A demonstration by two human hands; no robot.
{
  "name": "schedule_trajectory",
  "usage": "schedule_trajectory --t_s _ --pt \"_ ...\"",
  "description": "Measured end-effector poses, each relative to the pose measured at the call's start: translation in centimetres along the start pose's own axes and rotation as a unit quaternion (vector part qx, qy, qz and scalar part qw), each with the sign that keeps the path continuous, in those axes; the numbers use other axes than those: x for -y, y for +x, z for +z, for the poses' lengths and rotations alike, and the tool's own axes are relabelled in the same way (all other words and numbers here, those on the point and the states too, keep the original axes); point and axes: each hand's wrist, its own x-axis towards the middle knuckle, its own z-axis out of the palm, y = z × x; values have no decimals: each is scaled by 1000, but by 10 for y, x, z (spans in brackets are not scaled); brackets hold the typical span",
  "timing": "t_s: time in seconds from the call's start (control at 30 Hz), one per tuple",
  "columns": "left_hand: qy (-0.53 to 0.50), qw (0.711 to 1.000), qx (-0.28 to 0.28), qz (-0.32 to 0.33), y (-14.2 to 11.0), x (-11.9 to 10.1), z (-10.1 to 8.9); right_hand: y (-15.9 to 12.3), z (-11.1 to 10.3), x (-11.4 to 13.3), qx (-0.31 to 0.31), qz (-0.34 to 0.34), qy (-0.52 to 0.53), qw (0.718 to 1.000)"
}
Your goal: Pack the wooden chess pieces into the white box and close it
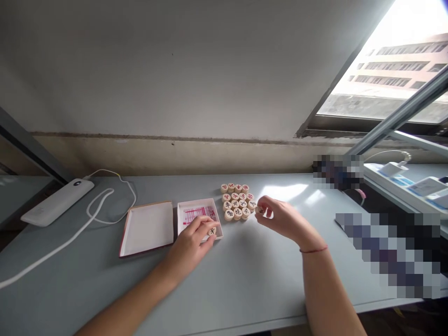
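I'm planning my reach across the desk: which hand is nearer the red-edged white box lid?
The left hand is nearer, just right of the red-edged white box lid and apart from it. The right hand is farther right, past the round wooden xiangqi pieces.

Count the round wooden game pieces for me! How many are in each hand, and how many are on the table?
Left hand: 1 round wooden piece
Right hand: 1 round wooden piece
Group on the table: 15 round wooden pieces, as near as I can tell
Total: 17
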Motion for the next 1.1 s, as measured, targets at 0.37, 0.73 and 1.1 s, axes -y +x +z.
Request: schedule_trajectory --t_s 0.37,0.73,1.1 --pt "-6 1000 8 2 0 1 0 10 13 -7 104 119 -7 987" --pt "-28 998 -31 54 0 -6 0 6 15 17 26 -32 116 992" --pt "-71 994 3 86 -3 -11 -6 2 17 41 222 -104 315 917"
